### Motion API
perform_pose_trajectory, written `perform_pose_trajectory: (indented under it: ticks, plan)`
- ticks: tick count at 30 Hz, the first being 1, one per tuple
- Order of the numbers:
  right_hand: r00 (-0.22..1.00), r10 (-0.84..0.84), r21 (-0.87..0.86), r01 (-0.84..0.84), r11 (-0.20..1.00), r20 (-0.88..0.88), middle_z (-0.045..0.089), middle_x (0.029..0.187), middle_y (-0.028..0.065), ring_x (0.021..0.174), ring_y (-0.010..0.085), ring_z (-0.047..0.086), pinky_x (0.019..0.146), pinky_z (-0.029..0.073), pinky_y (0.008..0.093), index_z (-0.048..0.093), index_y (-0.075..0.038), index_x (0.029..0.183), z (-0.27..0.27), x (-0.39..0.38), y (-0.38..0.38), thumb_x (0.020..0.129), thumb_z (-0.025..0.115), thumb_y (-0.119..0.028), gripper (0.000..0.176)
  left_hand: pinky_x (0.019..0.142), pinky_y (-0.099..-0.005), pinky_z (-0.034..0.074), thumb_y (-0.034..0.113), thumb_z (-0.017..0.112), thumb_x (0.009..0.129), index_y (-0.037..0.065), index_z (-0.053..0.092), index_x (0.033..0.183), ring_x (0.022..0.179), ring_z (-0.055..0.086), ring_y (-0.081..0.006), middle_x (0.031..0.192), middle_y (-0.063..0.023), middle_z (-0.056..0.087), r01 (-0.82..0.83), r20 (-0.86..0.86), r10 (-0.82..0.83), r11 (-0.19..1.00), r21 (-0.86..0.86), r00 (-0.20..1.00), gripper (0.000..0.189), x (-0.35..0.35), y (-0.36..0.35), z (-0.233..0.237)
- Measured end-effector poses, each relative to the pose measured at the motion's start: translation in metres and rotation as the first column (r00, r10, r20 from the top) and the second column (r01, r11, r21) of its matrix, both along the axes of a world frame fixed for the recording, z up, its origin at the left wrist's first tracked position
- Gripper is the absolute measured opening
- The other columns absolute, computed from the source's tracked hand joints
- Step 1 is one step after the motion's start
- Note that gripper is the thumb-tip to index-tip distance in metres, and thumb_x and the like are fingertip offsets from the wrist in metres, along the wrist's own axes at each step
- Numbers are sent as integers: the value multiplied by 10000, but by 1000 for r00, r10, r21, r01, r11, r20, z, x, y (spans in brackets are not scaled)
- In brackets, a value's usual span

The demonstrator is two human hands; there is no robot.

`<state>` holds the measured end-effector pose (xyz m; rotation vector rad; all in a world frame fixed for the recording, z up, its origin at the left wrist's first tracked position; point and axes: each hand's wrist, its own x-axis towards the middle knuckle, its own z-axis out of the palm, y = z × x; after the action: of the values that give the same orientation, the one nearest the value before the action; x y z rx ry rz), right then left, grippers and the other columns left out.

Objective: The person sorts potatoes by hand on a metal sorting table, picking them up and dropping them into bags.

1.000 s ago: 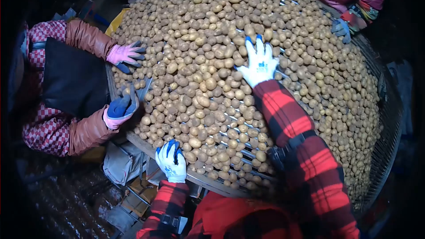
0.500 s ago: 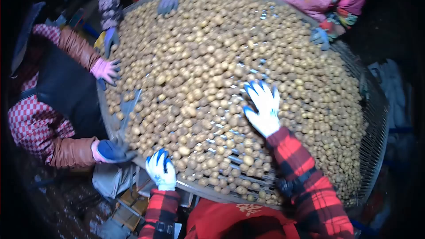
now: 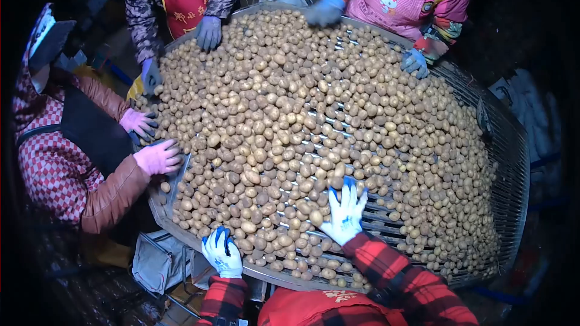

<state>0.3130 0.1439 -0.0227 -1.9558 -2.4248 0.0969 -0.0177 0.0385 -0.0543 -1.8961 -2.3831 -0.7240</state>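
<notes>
A broad heap of potatoes point(image 3: 260, 118) covers a slatted metal sorting table point(image 3: 382, 217). My right hand point(image 3: 346, 212), in a white glove with blue fingertips, lies over the near part of the heap. Its fingers are spread and touch potatoes, holding none. Bare slats show just right of it. My left hand point(image 3: 222, 255), gloved the same way, rests at the table's near rim point(image 3: 275, 276). Its fingers stretch forward, slightly apart, beside the nearest potatoes, with nothing visible in the grasp.
A co-worker's pink-gloved hands point(image 3: 158, 157) are at the left rim. Across the table, another person's grey-purple glove point(image 3: 209, 33) and a third person's blue glove point(image 3: 415, 63) touch the heap. A grey sack on a frame point(image 3: 160, 259) stands below the near-left rim.
My right hand has moved back toward me and slightly left, and more slats show beside it. The left co-worker's nearer hand has come up onto the rim. The view has shifted.
</notes>
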Motion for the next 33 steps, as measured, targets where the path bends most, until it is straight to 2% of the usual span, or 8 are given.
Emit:
perform_pose_trajectory:
  ticks: [4, 6, 10, 11, 18, 22, 25, 33]
  plan:
    - [998, 10, -179, -22, 984, -65, 162, 1666, 248, 1512, 495, 178, 1126, 142, 773, 351, -233, 1587, 9, -48, 78, 738, 745, -567, 993, 1111, -540, 365, 160, 626, 892, 102, 712, 1101, 1164, 612, -281, 1207, -83, 690, -16, 5, 16, 1000, -26, 1000, 233, 2, 0, 4]
    - [999, 4, -43, -6, 999, -51, 174, 1676, 212, 1520, 486, 171, 1104, 145, 798, 290, -277, 1611, -8, -74, 112, 752, 745, -552, 1011, 1113, -540, 361, 161, 628, 893, 101, 717, 1102, 1168, 611, -278, 1206, -77, 692, -38, 13, 39, 999, -36, 999, 236, 4, 1, 5]
    - [1000, -13, -185, 16, 983, 20, 195, 1685, 155, 1508, 534, 155, 1099, 147, 816, 291, -310, 1607, 15, -119, 177, 768, 748, -533, 981, 1127, -532, 344, 129, 616, 867, 102, 711, 1096, 1180, 607, -288, 1215, -92, 685, -45, 33, 48, 996, -80, 998, 249, 7, 2, 11]
    - [999, 13, -65, -10, 998, 41, 200, 1688, 134, 1510, 531, 153, 1118, 158, 796, 292, -327, 1606, 8, -130, 190, 750, 752, -576, 1003, 1125, -530, 345, 129, 616, 865, 99, 715, 1076, 1176, 607, -287, 1207, -91, 687, -58, 39, 62, 995, -84, 997, 235, 8, 2, 11]
    - [992, 30, -178, -52, 983, -121, 137, 1716, 63, 1498, 596, 67, 1091, 186, 829, 245, -355, 1623, 15, -203, 245, 760, 765, -443, 1012, 1126, -532, 341, 131, 629, 838, 99, 716, 1073, 1164, 612, -282, 1194, -89, 690, -47, 19, 49, 996, -77, 999, 252, 6, 3, 10]
    - [990, 125, -76, -130, 989, -60, 164, 1707, 48, 1514, 560, 73, 1071, 208, 836, 276, -362, 1612, -9, -238, 250, 833, 678, -542, 895, 1114, -548, 351, 134, 663, 818, 128, 735, 1080, 1187, 603, -270, 1189, -49, 689, -61, 48, 68, 991, -123, 997, 272, 4, 3, 9]
    - [962, 255, -244, -272, 931, -100, 186, 1699, 31, 1532, 504, 94, 1086, 196, 824, 381, -330, 1577, 2, -228, 231, 861, 619, -655, 821, 1103, -550, 357, 121, 671, 807, 132, 735, 1079, 1165, 612, -265, 1183, -48, 692, -62, 38, 65, 995, -80, 997, 280, 5, 3, 10]
    - [915, 320, -160, -363, 918, -244, 284, 1665, 91, 1489, 473, 268, 1105, 128, 820, 497, -275, 1498, -2, -195, 124, 916, 572, -588, 665, 1100, -534, 369, 112, 668, 811, 127, 725, 1074, 1140, 621, -280, 1174, -69, 696, -28, 49, 30, 999, -31, 998, 270, 2, 4, 6]
